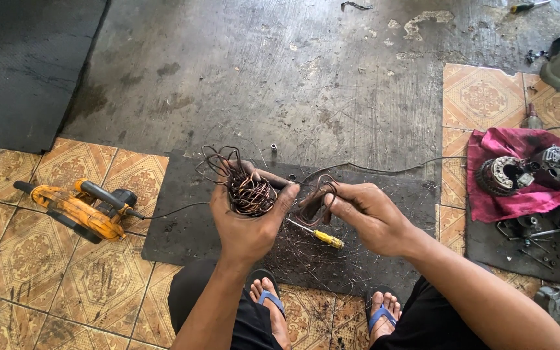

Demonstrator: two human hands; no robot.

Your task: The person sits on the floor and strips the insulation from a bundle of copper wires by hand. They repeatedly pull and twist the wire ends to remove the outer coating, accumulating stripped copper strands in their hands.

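My left hand (247,223) grips a tangled bundle of copper wire (244,185), with loose loops sticking up at its top left. My right hand (367,217) pinches a smaller loop of the same copper wire (319,198) just to the right of the bundle. The two hands almost touch over a dark rubber mat (176,220). A yellow-handled screwdriver (319,235) lies on the mat beneath my hands. Bits of cut wire litter the mat around it.
An orange power tool (79,209) with a black cord lies on the tiled floor at left. At right, a pink cloth (507,201) carries round metal motor parts (503,175), with more parts and tools below it. My feet in blue sandals (270,299) are at the bottom.
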